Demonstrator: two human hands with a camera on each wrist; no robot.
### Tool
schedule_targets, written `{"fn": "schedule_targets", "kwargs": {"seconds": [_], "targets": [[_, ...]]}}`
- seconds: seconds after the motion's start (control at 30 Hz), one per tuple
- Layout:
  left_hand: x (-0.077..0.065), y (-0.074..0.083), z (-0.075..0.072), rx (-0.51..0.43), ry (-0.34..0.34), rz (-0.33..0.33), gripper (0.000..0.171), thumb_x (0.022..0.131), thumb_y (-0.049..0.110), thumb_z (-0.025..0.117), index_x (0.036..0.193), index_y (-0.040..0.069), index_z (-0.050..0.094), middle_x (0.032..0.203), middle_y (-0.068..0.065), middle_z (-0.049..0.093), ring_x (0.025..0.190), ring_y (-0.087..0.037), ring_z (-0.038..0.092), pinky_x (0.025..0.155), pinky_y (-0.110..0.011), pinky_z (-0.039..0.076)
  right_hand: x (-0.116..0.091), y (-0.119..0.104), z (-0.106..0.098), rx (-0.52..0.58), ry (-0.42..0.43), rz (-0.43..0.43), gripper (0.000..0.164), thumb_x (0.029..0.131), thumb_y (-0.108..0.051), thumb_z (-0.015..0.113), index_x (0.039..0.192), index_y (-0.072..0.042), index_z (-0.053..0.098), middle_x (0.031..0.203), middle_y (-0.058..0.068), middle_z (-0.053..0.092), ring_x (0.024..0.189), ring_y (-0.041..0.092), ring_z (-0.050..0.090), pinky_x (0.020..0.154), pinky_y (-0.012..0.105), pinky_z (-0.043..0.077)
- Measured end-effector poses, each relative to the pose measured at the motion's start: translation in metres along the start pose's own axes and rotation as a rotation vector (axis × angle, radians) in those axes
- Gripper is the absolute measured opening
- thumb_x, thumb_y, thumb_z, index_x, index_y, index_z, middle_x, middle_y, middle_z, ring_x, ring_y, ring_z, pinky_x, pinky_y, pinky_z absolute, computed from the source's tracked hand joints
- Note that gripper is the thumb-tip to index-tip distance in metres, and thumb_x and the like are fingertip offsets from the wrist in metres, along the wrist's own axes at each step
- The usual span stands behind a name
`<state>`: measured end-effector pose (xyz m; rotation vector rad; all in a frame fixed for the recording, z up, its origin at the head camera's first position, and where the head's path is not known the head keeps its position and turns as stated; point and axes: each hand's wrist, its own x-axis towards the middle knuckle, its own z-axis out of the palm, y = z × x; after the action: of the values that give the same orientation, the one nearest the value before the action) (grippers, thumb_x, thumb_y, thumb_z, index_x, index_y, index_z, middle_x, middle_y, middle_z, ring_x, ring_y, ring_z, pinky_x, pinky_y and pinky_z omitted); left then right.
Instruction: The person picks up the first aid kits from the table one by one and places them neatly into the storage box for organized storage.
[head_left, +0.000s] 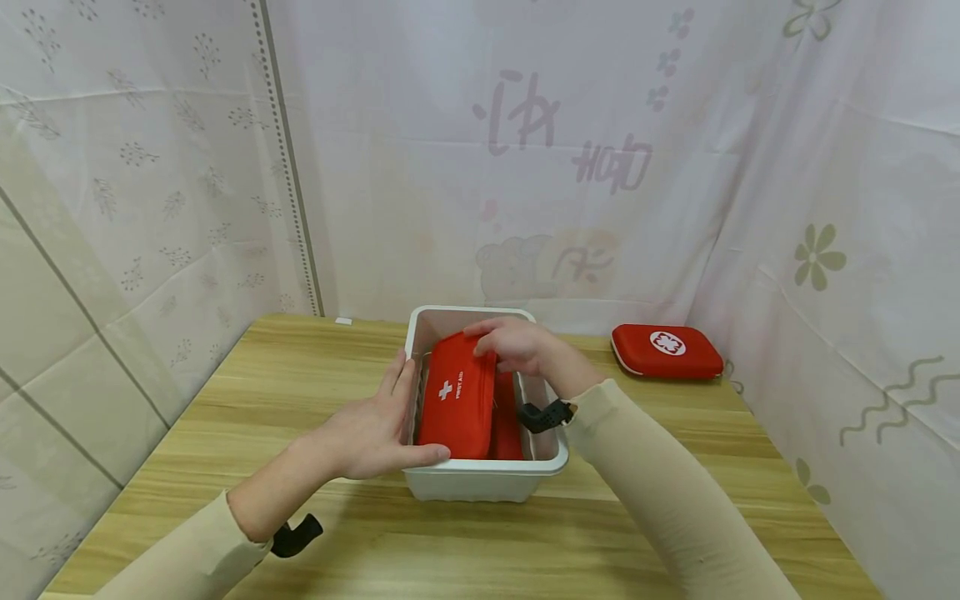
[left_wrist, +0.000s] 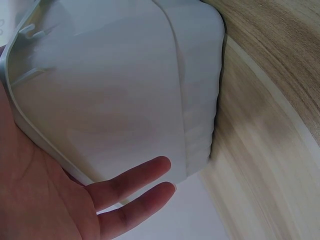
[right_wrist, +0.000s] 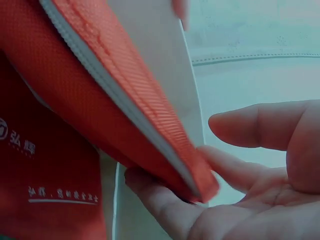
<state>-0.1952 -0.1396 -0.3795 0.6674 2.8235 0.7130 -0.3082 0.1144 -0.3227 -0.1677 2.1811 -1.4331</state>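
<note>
A red first aid pouch [head_left: 456, 408] with a white cross lies tilted in a white plastic bin [head_left: 491, 468] on the table. My right hand [head_left: 517, 343] holds the pouch by its far right corner, and the right wrist view shows the fingers around the zipped edge [right_wrist: 125, 105]. My left hand [head_left: 375, 427] rests over the bin's left rim, its thumb reaching the near corner by the pouch. Two fingers [left_wrist: 135, 180] stretch straight along the bin's outer wall. Beneath the pouch lies another red item [right_wrist: 55, 165] with white printing, partly hidden.
At the back right of the wooden table [head_left: 330, 550] lies a red hard case [head_left: 645, 354] with a white round emblem. A small white piece [head_left: 343, 321] sits at the back edge. Patterned curtains [head_left: 420, 167] hang behind and along both sides.
</note>
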Motion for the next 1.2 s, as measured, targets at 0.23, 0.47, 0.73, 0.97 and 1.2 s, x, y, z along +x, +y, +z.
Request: {"fn": "schedule_targets", "kwargs": {"seconds": [0.23,0.47,0.73,0.97,1.2], "targets": [[0.000,0.001,0.001,0.013,0.002,0.003,0.140,0.086,0.089,0.064,0.176,0.005,-0.003,0.186,-0.014,-0.011,0.081,-0.019,0.068,0.059,-0.031,0.053,-0.010,0.004,-0.018,-0.004,0.016,-0.015,0.065,0.105,-0.004,0.055,0.168,-0.003,0.042,0.164,0.023,0.048,0.114,0.027,0.060,0.109,0.042,0.054],[0.000,0.002,0.002,0.019,0.002,-0.006,0.136,0.089,0.081,0.068,0.176,0.005,-0.004,0.186,-0.014,-0.011,0.083,-0.021,0.069,0.056,-0.032,0.052,-0.023,0.011,-0.040,0.050,-0.026,-0.058,0.066,0.108,-0.005,0.048,0.171,0.005,0.028,0.177,0.031,0.024,0.160,0.051,0.037,0.130,0.057,0.035],[0.000,0.002,0.003,0.021,0.009,-0.008,0.136,0.090,0.078,0.071,0.176,0.005,-0.004,0.186,-0.014,-0.011,0.076,-0.019,0.066,0.057,-0.033,0.051,-0.041,0.013,-0.069,0.128,-0.016,-0.139,0.064,0.112,-0.006,0.047,0.172,0.002,0.026,0.177,0.033,0.022,0.159,0.053,0.040,0.128,0.056,0.037],[0.000,0.002,0.003,0.012,0.003,-0.016,0.138,0.089,0.081,0.069,0.176,0.007,-0.008,0.186,-0.012,-0.014,0.063,-0.018,0.062,0.054,-0.033,0.049,-0.051,0.028,-0.096,0.148,0.061,-0.177,0.060,0.114,-0.008,0.048,0.171,0.002,0.030,0.176,0.029,0.030,0.141,0.033,0.061,0.119,0.041,0.052],[0.000,0.003,0.002,0.014,0.001,-0.015,0.139,0.088,0.084,0.068,0.176,0.008,-0.007,0.186,-0.012,-0.013,0.067,-0.017,0.063,0.054,-0.033,0.050,-0.060,0.052,-0.115,0.159,0.129,-0.154,0.056,0.115,-0.010,0.049,0.167,0.005,0.035,0.170,0.029,0.039,0.112,0.008,0.074,0.102,0.028,0.060]]}}
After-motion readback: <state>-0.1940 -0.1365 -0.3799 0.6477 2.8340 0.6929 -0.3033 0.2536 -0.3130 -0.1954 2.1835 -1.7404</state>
